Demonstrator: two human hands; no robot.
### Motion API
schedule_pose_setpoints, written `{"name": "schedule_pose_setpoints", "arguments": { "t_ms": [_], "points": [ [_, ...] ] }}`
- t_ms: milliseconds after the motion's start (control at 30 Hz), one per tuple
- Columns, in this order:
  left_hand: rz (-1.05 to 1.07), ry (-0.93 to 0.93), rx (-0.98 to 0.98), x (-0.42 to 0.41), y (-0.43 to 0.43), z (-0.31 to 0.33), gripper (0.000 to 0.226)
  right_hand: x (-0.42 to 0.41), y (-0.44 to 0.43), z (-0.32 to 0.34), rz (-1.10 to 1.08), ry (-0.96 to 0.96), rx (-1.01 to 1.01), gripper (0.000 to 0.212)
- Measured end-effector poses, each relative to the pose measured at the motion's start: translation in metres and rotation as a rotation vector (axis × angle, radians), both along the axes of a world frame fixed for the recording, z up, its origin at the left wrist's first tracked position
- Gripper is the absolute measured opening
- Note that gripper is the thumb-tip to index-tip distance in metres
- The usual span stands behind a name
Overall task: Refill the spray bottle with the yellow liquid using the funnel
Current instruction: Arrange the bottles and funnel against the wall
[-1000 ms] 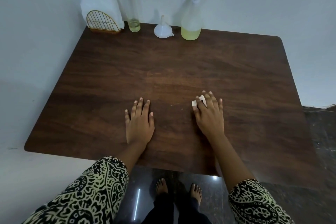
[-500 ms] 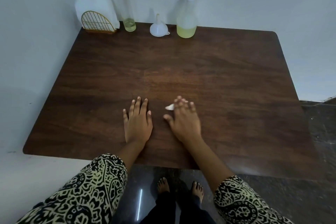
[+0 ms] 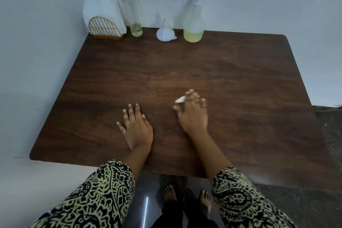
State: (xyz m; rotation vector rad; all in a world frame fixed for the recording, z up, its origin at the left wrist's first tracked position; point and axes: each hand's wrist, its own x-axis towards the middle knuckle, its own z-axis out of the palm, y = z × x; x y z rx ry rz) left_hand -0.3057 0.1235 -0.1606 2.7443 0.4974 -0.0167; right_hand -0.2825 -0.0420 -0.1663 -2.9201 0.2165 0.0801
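A clear spray bottle (image 3: 193, 24) with a white trigger head stands at the table's far edge, with yellow liquid in its bottom part. A white funnel (image 3: 164, 32) sits upside down just left of it. Further left stands a tall clear bottle (image 3: 130, 9) with a pink cap and a little yellow liquid at its base. My left hand (image 3: 137, 127) lies flat on the near part of the table. My right hand (image 3: 193, 114) presses a small white tissue (image 3: 179, 100) against the tabletop, its fingers blurred.
The dark wooden table (image 3: 240, 79) stands against a pale wall. A gold wire holder with white tissues (image 3: 104, 27) sits at the far left corner. My bare feet show on the dark floor below the near edge.
My right hand slid the tissue leftward across the table toward my left hand, then slightly forward. My left hand stayed in place.
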Motion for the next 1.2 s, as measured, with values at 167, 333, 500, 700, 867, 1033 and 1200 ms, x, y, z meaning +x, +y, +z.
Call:
{"name": "schedule_pose_setpoints", "arguments": {
  "t_ms": [167, 333, 500, 700, 867, 1033, 1200],
  "points": [
    [-0.031, 0.040, 0.047, 0.002, -0.001, -0.003, 0.051, 0.025, -0.018, 0.007, -0.292, 0.061, 0.062, 0.079],
    [-0.020, 0.020, 0.006, 0.002, -0.001, -0.004, 0.052, 0.036, 0.064, 0.007, 0.233, 0.093, 0.135, 0.071],
    [-0.011, -0.004, -0.048, 0.002, 0.001, -0.002, 0.053, 0.039, -0.013, -0.002, -0.088, -0.013, 0.037, 0.074],
    [-0.006, -0.014, -0.064, 0.002, 0.001, -0.002, 0.053, 0.065, -0.038, 0.007, -0.395, 0.088, 0.060, 0.079],
    [0.015, -0.059, -0.104, 0.001, 0.001, -0.003, 0.057, 0.071, 0.070, 0.010, 0.200, 0.089, 0.081, 0.071],
    [0.019, -0.072, -0.118, 0.001, 0.000, -0.004, 0.057, 0.059, 0.025, 0.005, 0.170, 0.050, -0.008, 0.071],
    [0.020, -0.088, -0.126, 0.001, 0.000, -0.005, 0.056, 0.032, -0.065, 0.009, -0.424, 0.133, 0.045, 0.073]
  ]
}}
